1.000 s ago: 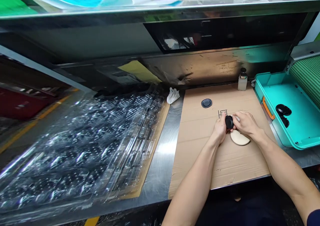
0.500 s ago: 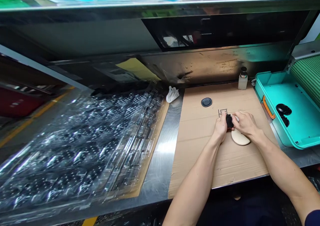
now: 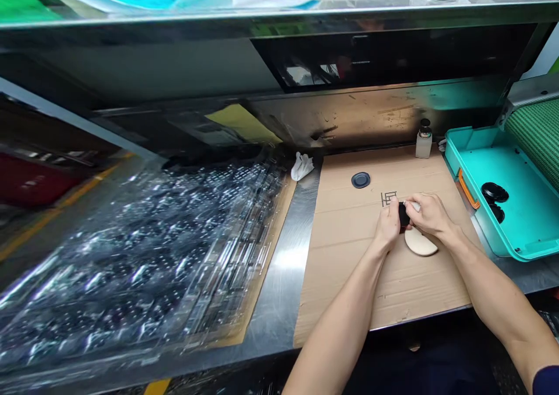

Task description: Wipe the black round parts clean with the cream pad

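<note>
Above the cardboard sheet (image 3: 345, 267), my left hand (image 3: 388, 225) is closed on the edge of a small black part (image 3: 404, 214), whose exact kind I cannot make out. My right hand (image 3: 428, 213) is closed around a bit of white cloth (image 3: 413, 206) and presses it against the part's other side. Just below my right hand lies a cream-coloured round disc (image 3: 420, 243), flat on the cardboard. A dark round cap-like piece (image 3: 360, 180) rests farther back, apart from both hands.
Clear plastic trays (image 3: 166, 249) with dark parts are stacked at left. A teal bin (image 3: 524, 208) with black round parts stands at right. At the back are a small bottle (image 3: 423, 140) and a crumpled white tissue (image 3: 302, 166). A metal shelf (image 3: 279, 19) crosses above.
The black part has turned slightly between my hands and shifted a little to the right. Both hands keep hold; the things around them lie as before.
</note>
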Action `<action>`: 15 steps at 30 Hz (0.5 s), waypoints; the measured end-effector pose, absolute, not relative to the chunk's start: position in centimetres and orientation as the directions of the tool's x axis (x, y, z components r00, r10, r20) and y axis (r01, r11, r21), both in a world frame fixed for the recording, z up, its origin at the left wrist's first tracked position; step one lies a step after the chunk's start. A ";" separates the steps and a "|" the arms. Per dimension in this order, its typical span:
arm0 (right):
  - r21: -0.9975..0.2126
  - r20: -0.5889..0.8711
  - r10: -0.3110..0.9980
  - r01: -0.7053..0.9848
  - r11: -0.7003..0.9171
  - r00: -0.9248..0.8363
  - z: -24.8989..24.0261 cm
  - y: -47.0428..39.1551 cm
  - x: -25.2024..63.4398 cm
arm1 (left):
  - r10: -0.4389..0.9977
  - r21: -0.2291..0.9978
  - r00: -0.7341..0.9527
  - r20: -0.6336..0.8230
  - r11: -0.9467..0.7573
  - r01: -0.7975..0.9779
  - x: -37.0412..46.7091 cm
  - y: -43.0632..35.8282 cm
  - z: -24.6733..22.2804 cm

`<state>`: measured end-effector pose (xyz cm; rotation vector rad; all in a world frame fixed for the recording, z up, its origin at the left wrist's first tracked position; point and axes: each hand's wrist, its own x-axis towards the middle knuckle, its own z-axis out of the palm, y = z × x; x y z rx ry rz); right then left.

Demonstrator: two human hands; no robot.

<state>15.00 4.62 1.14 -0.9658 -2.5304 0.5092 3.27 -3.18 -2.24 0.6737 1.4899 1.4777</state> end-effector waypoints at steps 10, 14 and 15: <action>-0.442 0.204 0.694 0.568 0.694 -0.690 2.0 4.4 14.9 | 0.876 0.974 -0.442 -0.194 0.120 -0.190 3.3 -3.3 -2.1; -0.429 0.189 0.696 0.579 0.693 -0.693 2.1 4.5 14.9 | 0.879 0.977 -0.440 -0.181 0.111 -0.180 3.5 -3.3 -2.2; -0.426 0.194 0.693 0.576 0.698 -0.695 2.2 4.6 14.8 | 0.881 0.979 -0.440 -0.173 0.107 -0.171 3.6 -3.4 -2.3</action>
